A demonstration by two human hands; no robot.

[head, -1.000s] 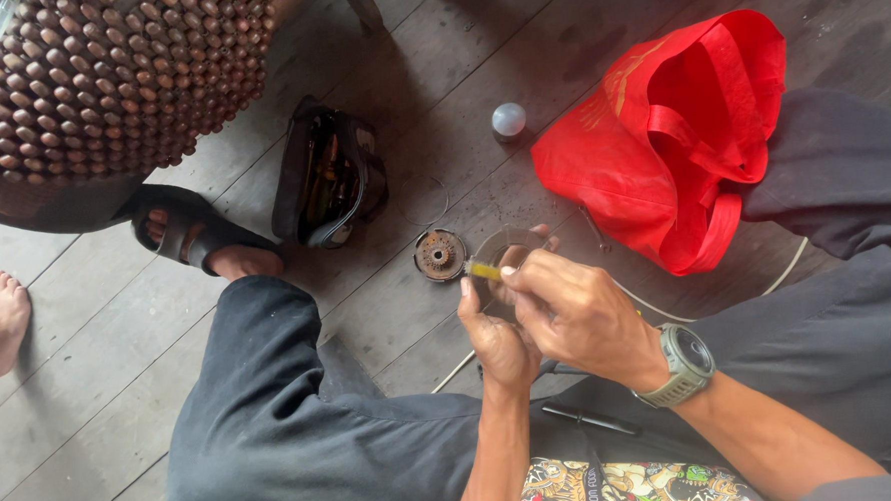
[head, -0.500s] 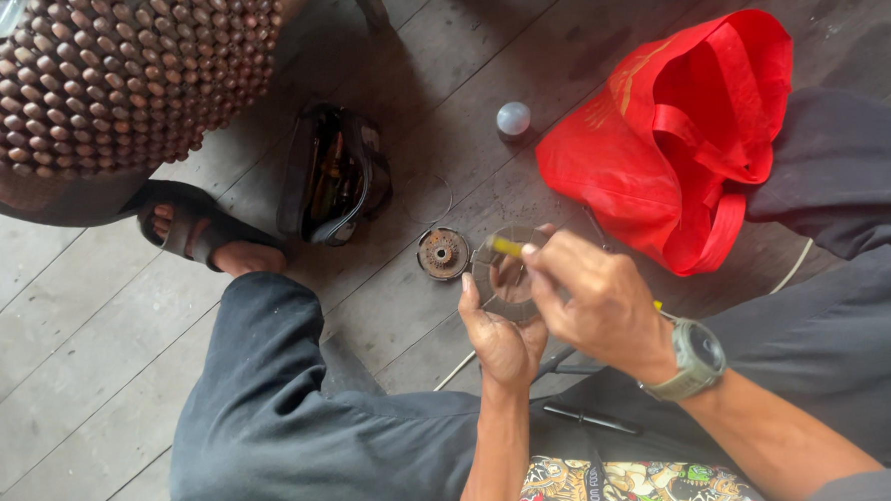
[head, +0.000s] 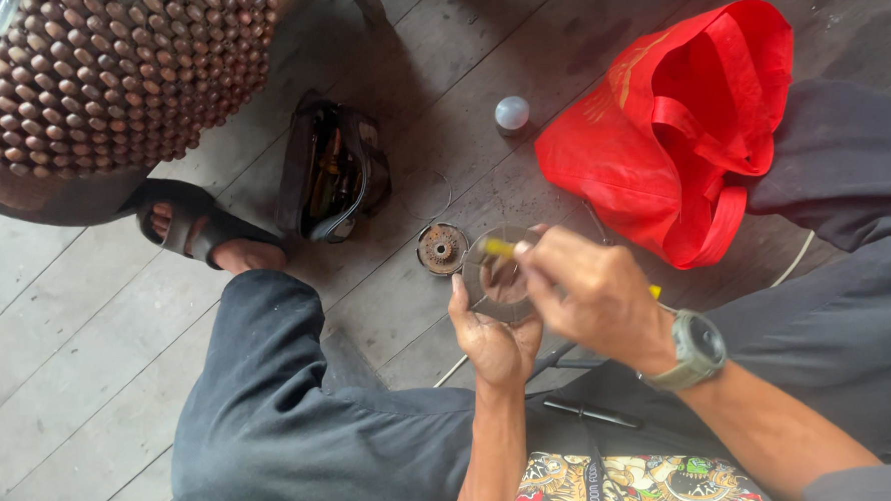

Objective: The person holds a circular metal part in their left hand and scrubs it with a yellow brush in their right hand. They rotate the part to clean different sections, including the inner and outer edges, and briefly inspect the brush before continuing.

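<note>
- Left hand (head: pixel 494 341): palm up above the lap, fingers curled around the rim of a clear round disc-shaped part (head: pixel 499 278), tilting it toward the face so its hollow is open to work on. This disc is the landmark for all entries below.
- Right hand (head: pixel 590 296): just right of the disc, fingers pinched narrow on a thin yellow-handled tool (head: pixel 497 247); the tip reaches over the disc's upper rim, seemingly to probe or pick inside. A grey wristwatch (head: pixel 692 350) sits on this wrist.
- Thin black rod (head: pixel 591 411): below and right of the disc, lying on the dark trouser lap, within easy reach.
- Small rusty round metal hub (head: pixel 440 249): just left of the disc, flat on the grey wooden plank floor (head: pixel 89 346), apart from both hands.
- Open dark pouch of tools (head: pixel 332 175): up and left of the disc, mouth gaping for access.
- Red fabric tote bag (head: pixel 676 130): up and right of the disc, slumped open.
- Small pale ball (head: pixel 512 112): above the disc, beside the bag.
- Brown beaded seat cover (head: pixel 107 75): far upper left.
</note>
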